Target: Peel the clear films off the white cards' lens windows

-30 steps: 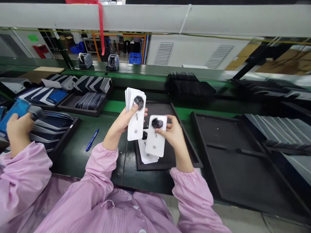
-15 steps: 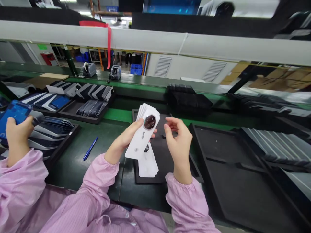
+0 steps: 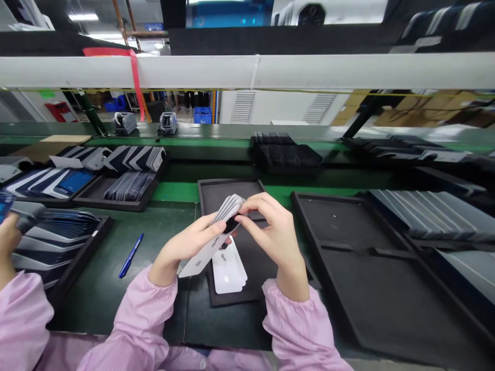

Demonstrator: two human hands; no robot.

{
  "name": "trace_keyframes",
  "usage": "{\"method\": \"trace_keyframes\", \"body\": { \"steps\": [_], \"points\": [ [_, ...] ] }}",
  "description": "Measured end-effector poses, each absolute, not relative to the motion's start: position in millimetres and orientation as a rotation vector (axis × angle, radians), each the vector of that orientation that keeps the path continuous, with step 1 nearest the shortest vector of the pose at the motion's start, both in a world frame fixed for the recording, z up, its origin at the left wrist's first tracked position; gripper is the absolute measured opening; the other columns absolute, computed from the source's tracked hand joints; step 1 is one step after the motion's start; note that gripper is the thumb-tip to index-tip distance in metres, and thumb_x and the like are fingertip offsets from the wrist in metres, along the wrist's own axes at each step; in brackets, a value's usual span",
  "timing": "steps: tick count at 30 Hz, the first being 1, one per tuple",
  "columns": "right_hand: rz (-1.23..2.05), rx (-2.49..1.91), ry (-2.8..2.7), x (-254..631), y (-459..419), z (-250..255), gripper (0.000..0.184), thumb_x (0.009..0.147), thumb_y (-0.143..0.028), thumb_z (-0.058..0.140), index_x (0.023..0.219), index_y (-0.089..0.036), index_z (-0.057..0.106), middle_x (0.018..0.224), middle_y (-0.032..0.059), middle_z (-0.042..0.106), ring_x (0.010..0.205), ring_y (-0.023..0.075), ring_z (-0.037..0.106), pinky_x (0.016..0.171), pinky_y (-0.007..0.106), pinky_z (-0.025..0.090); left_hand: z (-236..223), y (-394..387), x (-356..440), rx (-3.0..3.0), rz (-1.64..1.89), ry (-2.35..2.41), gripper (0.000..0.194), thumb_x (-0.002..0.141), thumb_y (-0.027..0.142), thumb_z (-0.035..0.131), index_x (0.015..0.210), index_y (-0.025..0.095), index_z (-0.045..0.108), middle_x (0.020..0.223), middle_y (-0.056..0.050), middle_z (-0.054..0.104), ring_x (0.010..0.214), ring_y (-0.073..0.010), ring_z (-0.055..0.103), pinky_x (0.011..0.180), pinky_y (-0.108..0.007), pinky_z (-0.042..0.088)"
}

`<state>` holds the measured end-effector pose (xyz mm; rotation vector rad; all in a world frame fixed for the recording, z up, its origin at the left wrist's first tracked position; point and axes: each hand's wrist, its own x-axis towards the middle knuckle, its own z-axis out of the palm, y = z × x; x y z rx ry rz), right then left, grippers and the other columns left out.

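Note:
My left hand grips a fanned stack of white phone back covers, thumb on the front one beside its dark camera patch. The stack is tilted, its upper edges turned toward me. At the upper corner of the front cover, thumb and forefinger of my right hand pinch together; whether they hold the cover or a small piece on it is hard to see. Below, more white phone covers lie fanned on a black foam tray, partly hidden by the held stack.
A blue pen lies left on the dark green bench. Black trays of covers stand at left, and a black tray at right. A co-worker's hand is at the far left edge. Tape dispensers stand behind.
My right hand has come left onto the covers' upper corner, its fingers closing. The held stack has tilted and sunk slightly. The view has shifted right; the co-worker's hand is nearer the left edge.

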<state>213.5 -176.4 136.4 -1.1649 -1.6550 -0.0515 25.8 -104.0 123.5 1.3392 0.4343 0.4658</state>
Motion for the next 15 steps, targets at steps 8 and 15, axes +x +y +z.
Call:
{"method": "trace_keyframes", "body": {
  "steps": [8, 15],
  "points": [
    [-0.132, -1.187, -1.650, 207.6, -184.1, 139.9, 0.017, 0.089, -0.006, 0.069, 0.085, -0.021, 0.063, 0.085, 0.0011, 0.066, 0.080, 0.0162, 0.066, 0.071, 0.028, 0.053, 131.8, -111.7, 23.5, 1.497, 0.535, 0.435, 0.063, 0.088, 0.071, 0.064, 0.126, 0.021, 0.070, 0.114, -0.008, 0.068, 0.089, -0.0188, 0.062, 0.085, -0.031, 0.051],
    [-0.067, -1.193, -1.638, 208.3, -184.3, 140.7, 0.014, 0.090, -0.010, 0.069, 0.083, -0.021, 0.066, 0.083, 0.0012, 0.069, 0.078, 0.0167, 0.067, 0.069, 0.029, 0.056, 133.8, -108.6, 20.4, 1.641, 0.515, 0.442, 0.052, 0.096, 0.060, 0.058, 0.125, 0.019, 0.071, 0.091, -0.006, 0.067, 0.087, -0.0200, 0.061, 0.083, -0.029, 0.049]
  ]
}}
